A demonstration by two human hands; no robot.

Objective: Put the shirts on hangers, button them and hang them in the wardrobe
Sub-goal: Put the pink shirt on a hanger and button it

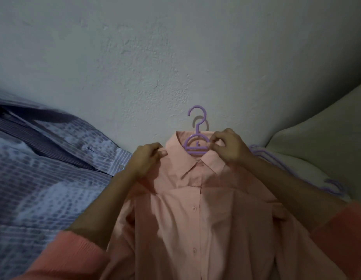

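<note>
Pink shirt (197, 219) lay on the bed, already on the purple hanger (195, 145), placket looked buttoned; left hand (146, 160) and right hand (229, 147) each pinched the collar, so hanging it and the blue striped shirt (54, 138) remained.

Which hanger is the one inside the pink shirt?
Look at the pale wall, then down to the pink shirt lying below it. The purple hanger pokes out of its collar, between the left hand and right hand. The other purple hangers lie bare, further right.
</note>
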